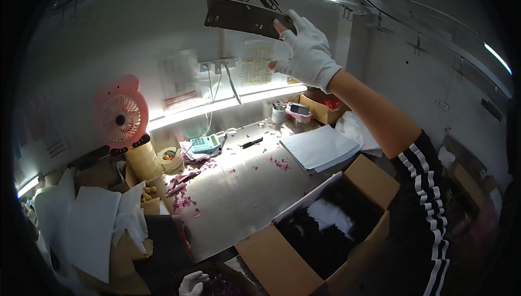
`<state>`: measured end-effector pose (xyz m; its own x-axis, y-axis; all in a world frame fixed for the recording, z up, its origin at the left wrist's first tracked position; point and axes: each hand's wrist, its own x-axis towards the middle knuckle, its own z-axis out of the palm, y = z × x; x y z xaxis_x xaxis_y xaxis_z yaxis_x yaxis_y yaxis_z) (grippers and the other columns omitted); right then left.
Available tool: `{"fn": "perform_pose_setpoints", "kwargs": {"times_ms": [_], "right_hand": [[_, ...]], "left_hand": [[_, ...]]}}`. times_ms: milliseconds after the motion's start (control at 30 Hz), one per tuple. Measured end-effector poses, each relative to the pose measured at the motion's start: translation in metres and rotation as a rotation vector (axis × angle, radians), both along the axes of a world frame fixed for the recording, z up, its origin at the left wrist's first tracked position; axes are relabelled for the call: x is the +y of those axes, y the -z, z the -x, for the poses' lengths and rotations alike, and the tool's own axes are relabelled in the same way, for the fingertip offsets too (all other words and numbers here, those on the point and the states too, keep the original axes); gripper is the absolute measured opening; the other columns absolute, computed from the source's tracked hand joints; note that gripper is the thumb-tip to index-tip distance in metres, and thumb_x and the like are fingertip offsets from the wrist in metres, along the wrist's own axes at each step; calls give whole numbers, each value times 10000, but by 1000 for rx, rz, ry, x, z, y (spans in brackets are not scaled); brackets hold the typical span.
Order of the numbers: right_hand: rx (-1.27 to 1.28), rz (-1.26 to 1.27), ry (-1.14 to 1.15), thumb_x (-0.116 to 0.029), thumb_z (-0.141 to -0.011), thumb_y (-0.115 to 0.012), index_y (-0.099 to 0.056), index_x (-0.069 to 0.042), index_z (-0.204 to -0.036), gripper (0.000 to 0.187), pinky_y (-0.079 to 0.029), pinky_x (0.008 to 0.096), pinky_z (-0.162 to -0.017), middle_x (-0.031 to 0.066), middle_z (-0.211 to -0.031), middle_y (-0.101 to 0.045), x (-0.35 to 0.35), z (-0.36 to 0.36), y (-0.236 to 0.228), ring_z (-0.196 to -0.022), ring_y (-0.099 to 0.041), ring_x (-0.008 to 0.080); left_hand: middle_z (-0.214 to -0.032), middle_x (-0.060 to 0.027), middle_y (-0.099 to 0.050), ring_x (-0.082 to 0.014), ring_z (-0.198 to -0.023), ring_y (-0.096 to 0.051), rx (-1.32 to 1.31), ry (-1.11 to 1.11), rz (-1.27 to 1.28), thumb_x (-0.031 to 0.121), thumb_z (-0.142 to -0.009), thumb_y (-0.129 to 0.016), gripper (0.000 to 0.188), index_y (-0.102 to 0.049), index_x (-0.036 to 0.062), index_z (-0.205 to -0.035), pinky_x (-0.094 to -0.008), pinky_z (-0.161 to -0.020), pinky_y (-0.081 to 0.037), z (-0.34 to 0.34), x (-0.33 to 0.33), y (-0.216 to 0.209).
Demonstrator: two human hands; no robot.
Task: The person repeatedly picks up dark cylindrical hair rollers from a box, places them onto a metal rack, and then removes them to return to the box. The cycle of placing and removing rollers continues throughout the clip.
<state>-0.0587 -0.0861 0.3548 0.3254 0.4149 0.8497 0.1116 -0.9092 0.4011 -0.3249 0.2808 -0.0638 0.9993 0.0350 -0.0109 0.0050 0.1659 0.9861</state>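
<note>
My right hand (308, 51), in a white glove with bare fingertips, is raised high at the upper middle. Its fingers are apart and touch the lower right corner of a dark metal panel (239, 16) with slots and brackets, which hangs from an overhead hook. The thumb stands away from the panel. At the bottom edge is my left hand (194, 284), gloved in white too, its fingers curled. Beside it lie dark purple pieces (222, 286); whatever the fingers hold cannot be made out.
An open cardboard box (279, 260) with black contents stands at the metal table's (233, 209) near right. Pink plastic pieces (184, 202), a calculator (203, 144) and white sheets (320, 146) lie on the table. A pink fan (120, 117) stands at left. More hooks (347, 7) hang overhead.
</note>
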Motion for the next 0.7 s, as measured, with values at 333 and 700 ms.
{"fn": "perform_pose_setpoints", "kwargs": {"times_ms": [333, 700], "right_hand": [[2070, -107, 101, -457, -883, -641, -486, -125, -1442, 669, -492, 437, -988, 108, -1364, -582, -76, 321, 240, -1184, -596, 318], [952, -2095, 648, -452, -954, -543, -528, -24, -1385, 607, -448, 347, -1002, 156, -1337, -597, -155, 676, 504, -1200, -584, 255]], "left_hand": [[-1256, -158, -601, -243, -1169, -580, 2, 507, -189, 33, -992, -472, 325, -529, -42, -1303, -383, -1054, -449, -35, -103, -23], [-1076, -133, -630, -208, -992, -607, -264, 1104, -213, -4, -911, -419, 333, -560, -55, -1208, -361, -973, -480, 28, -276, 0]]}}
